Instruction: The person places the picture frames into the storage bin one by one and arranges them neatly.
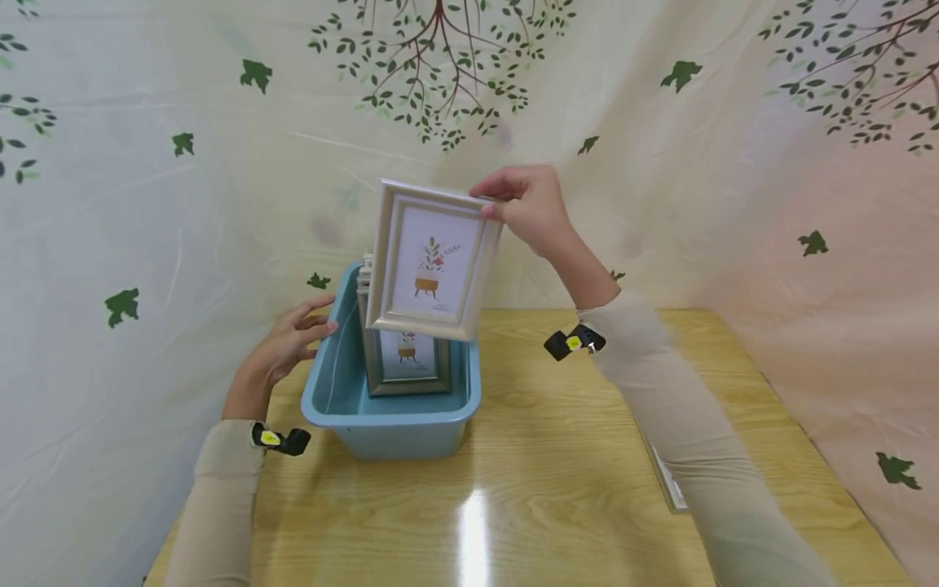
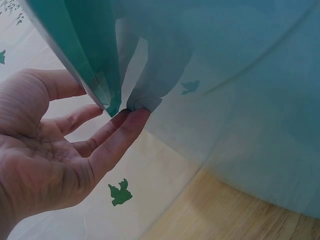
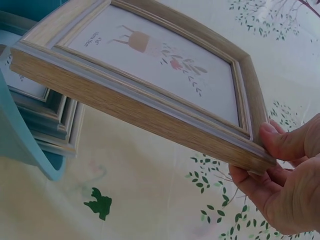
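Observation:
At its upper right corner, my right hand (image 1: 531, 208) pinches a pale gold picture frame (image 1: 377, 261) between thumb and fingers. The print inside shows a plant in a brown footed pot. The picture frame is tilted and held above a blue plastic basin (image 1: 396, 420). Inside the basin several more picture frames (image 1: 411, 386) stand upright one behind another, partly covered by the held one. My left hand (image 1: 289, 342) is at the basin's left side. In the left wrist view, fairly straight fingers (image 2: 120, 135) touch the outer wall by the rim.
The basin stands on a wooden table (image 1: 557, 465). Another flat frame-like object (image 1: 669, 481) lies on the table at the right, mostly hidden under my right forearm. A pale curtain (image 1: 734, 204) with leaf and bird prints hangs behind and along the sides.

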The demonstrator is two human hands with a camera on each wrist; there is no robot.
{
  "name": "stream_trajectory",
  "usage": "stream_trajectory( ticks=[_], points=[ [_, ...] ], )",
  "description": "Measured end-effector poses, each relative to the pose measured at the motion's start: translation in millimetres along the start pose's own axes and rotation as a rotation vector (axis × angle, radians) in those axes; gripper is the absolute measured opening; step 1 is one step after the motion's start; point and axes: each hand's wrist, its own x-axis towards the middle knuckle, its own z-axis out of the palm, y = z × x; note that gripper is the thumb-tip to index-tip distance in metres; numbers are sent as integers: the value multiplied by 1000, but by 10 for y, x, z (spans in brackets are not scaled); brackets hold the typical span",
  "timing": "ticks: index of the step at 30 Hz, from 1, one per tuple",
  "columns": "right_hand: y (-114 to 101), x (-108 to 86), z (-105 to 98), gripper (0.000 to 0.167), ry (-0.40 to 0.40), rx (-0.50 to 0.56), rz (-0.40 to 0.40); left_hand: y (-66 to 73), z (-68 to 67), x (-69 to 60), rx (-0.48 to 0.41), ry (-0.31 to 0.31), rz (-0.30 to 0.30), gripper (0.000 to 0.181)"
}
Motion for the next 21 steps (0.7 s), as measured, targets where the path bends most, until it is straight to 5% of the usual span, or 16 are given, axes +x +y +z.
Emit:
stream_trajectory(
  ticks=[21],
  points=[
    [365,-125,359,22,-155,-92,28,2,-11,-21,-14,-4,-4,71]
  ],
)
